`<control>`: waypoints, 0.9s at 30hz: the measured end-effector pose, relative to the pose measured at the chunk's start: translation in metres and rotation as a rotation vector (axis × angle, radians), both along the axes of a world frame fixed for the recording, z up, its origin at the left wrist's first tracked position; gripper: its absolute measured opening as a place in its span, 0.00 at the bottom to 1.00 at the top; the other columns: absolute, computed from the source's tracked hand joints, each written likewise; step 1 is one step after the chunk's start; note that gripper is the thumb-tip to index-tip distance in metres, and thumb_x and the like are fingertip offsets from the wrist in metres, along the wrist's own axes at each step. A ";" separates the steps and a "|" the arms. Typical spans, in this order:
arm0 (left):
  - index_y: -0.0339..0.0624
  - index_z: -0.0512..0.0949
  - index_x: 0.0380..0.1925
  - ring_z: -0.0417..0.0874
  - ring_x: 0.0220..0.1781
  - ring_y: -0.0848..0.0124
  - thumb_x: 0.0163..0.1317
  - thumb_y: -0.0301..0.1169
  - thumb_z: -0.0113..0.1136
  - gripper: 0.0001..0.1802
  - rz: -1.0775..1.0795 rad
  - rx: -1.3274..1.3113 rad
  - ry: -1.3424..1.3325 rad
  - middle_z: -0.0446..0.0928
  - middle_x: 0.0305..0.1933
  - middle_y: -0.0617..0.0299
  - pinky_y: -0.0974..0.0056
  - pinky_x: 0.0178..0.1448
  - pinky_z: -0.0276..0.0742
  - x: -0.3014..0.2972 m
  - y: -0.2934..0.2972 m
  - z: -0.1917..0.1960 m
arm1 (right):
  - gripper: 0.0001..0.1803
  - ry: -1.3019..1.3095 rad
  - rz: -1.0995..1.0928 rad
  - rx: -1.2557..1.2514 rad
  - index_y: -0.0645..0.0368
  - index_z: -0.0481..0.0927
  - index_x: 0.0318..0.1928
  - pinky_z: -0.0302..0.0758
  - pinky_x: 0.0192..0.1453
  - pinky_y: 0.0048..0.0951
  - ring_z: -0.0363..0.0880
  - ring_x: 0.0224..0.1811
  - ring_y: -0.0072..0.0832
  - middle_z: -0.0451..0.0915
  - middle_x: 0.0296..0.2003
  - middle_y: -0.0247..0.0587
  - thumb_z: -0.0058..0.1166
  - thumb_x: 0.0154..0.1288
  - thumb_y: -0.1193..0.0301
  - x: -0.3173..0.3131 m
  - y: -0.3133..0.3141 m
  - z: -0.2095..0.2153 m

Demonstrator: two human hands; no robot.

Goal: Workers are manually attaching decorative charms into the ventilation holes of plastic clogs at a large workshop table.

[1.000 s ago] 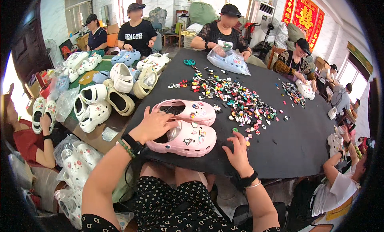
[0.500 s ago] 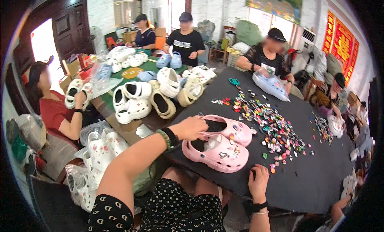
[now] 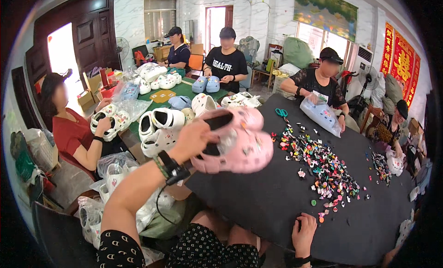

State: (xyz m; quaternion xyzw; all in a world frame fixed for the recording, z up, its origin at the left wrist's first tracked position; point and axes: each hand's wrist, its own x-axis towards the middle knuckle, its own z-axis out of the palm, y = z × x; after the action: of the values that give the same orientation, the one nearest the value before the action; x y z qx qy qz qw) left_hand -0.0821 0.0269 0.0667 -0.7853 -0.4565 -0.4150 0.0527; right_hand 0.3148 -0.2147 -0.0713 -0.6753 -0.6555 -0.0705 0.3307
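The left hand (image 3: pixel 196 139) holds the pair of pale-pink, round-toed, moulded clogs (image 3: pixel 254 150) by their heel ends, its grip pinching the two together where they lie side by side. Motion blur hides the exact finger placement. The clogs appear to be held up above the left part of the black-covered bench (image 3: pixel 249 203), in front of the white, chunky moulded clogs (image 3: pixel 157 142) beyond.

Taking both at the heels probably serves to keep them matched as a pair in one hand, and it leaves the charm-studded toes uncovered, so nothing presses on the small decorations. A crumpled, clear-grey plastic wad (image 3: pixel 227 141) sits in the nearer clog's opening, likely there to support its shape.

The right hand (image 3: pixel 304 231) rests at the near edge of the bench, its grip loosely spread with fingers bent and nothing between them; it perhaps steadies the body. The loose heap of tiny multicoloured charms (image 3: pixel 323 168) lies within reach of that hand, yet apart from the clogs.

The pink pair's toes point to the person's right, heels to the left. Their long axes run nearly parallel, roughly crosswise to the person, openings facing mostly upward.
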 end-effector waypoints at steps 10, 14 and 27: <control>0.38 0.82 0.24 0.84 0.36 0.49 0.54 0.44 0.67 0.18 0.627 0.054 -0.091 0.83 0.32 0.47 0.50 0.42 0.78 -0.113 0.166 0.032 | 0.09 0.016 -0.039 -0.041 0.60 0.74 0.37 0.65 0.57 0.45 0.71 0.53 0.45 0.75 0.46 0.46 0.56 0.54 0.79 -0.003 0.002 0.002; 0.41 0.80 0.48 0.82 0.51 0.49 0.66 0.44 0.52 0.20 0.522 0.213 0.541 0.81 0.47 0.42 0.48 0.58 0.74 -0.140 0.195 -0.033 | 0.09 0.026 -0.022 -0.040 0.60 0.74 0.37 0.65 0.57 0.45 0.70 0.53 0.45 0.75 0.45 0.47 0.56 0.54 0.80 -0.005 0.002 0.013; 0.33 0.67 0.62 0.70 0.60 0.35 0.59 0.33 0.59 0.31 0.515 0.307 0.135 0.64 0.64 0.27 0.45 0.65 0.68 -0.078 0.116 -0.121 | 0.08 -0.008 0.064 0.005 0.64 0.73 0.39 0.66 0.60 0.47 0.71 0.52 0.50 0.74 0.47 0.54 0.51 0.58 0.82 0.009 0.005 -0.007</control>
State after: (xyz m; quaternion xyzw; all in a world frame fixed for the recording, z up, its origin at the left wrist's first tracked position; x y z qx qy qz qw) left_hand -0.1600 0.1428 -0.0540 -0.6522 -0.5679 -0.3992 0.3045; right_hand 0.3241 -0.2101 -0.0780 -0.6528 -0.6779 -0.0641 0.3320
